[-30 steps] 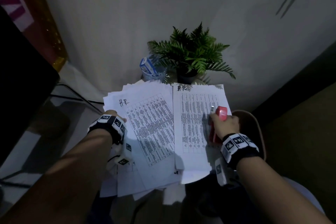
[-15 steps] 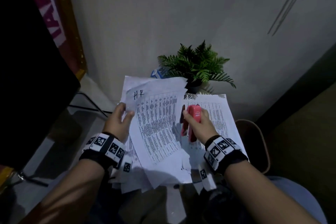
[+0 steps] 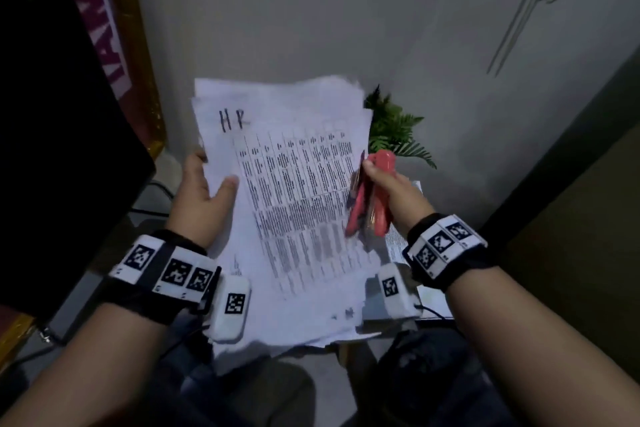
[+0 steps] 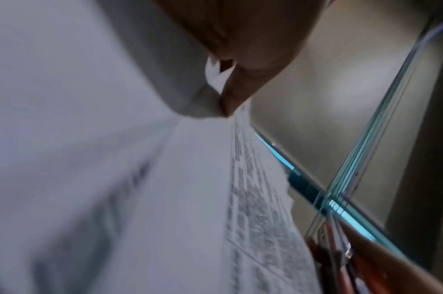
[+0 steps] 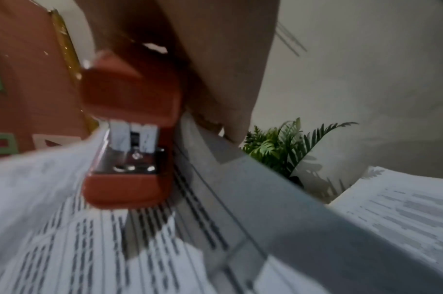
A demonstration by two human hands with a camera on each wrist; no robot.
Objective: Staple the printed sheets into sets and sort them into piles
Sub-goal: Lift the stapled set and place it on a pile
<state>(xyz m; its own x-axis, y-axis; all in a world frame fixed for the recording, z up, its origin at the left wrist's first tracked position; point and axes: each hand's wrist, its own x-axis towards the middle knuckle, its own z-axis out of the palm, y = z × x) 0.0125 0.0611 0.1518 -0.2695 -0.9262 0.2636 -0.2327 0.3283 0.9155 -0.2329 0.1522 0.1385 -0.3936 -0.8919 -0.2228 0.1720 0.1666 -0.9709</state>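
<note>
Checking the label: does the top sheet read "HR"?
Yes, "HR" is handwritten near the upper left corner of the top sheet, held by the left hand.

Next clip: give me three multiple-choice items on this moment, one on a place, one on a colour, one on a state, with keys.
1. Where is the plant?
A. behind the sheets, at the wall
B. on the person's lap
C. in the left hand

2. What colour is the stapler?
A. black
B. red
C. blue

3. What is the left hand doing?
A. hanging idle
B. gripping the stapler
C. holding the sheets

Key: 1 A, fronds show past the sheets' right edge; 2 B, red body in the right hand; 3 C, thumb lies on the page marked HR.
</note>
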